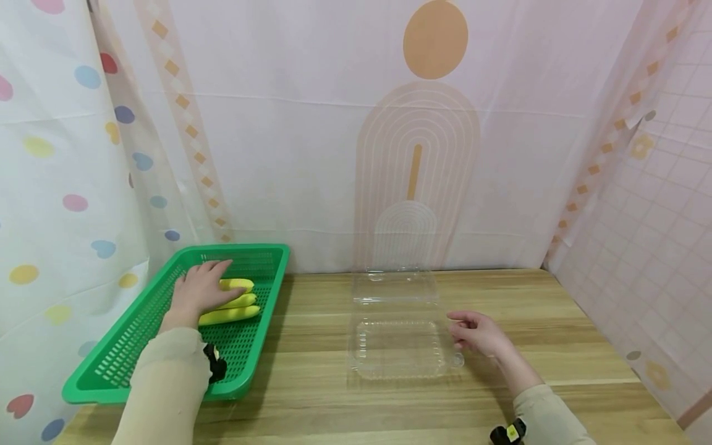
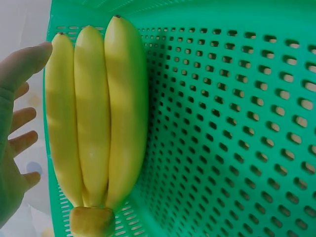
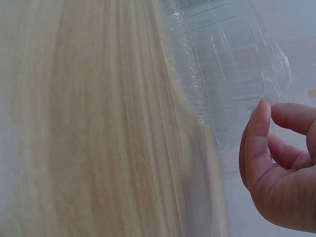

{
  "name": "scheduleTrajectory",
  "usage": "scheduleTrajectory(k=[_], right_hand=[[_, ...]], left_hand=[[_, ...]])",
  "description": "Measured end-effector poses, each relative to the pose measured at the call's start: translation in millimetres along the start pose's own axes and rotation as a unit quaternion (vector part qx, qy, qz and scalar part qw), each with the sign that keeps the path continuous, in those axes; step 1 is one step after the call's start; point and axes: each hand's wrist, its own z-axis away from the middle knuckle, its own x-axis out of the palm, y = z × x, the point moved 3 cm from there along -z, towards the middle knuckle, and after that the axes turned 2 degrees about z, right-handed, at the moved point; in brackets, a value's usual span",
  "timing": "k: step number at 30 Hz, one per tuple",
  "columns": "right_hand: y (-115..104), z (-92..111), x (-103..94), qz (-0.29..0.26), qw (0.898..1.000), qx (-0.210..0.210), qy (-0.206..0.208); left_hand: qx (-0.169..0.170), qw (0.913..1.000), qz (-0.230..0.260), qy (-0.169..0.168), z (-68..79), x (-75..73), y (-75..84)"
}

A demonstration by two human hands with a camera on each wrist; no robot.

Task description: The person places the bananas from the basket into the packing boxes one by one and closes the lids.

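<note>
At eight o'clock, the left hand (image 1: 198, 288) spreads wide by the yellow banana bunch (image 1: 230, 315) inside the green perforated plastic basket (image 1: 245, 248); the right hand (image 1: 481, 335), loosely curled, is at the clear plastic container's (image 1: 399, 352) three-o'clock side.

Curtained place, kind of room unclear
Behind the wooden table (image 1: 311, 371) hangs arch-printed cloth (image 1: 289, 154); left of the table, dotted cloth (image 1: 50, 173); right, grid-printed cloth (image 1: 667, 204).

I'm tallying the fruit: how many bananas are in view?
3. In the left wrist view, a left banana, a middle banana and a right banana lie side by side in the green basket. Others may be hidden beneath.
</note>
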Motion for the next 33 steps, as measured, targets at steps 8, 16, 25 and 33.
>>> scheduleTrajectory(k=[8, 16, 25, 33], right_hand=[[-1.6, 1.2, 1.1, -0.005, 1.000, 0.000, -0.004], [-1.1, 0.5, 0.8, -0.010, 1.000, -0.002, -0.008], [0.1, -0.1, -0.2, -0.006, 1.000, 0.000, -0.008], [-0.4, 0.0, -1.0, -0.006, 1.000, 0.001, -0.006]], left_hand=[[-0.010, 0.9988, 0.019, -0.043, 4.5, 8.7, -5.1], [-0.018, 0.9968, 0.031, -0.072, 5.6, 12.2, -6.8], [-0.027, 0.9953, 0.022, -0.090, 8.2, 11.5, -7.3], [-0.021, 0.9914, 0.059, -0.115, 7.2, 15.5, -5.6]])
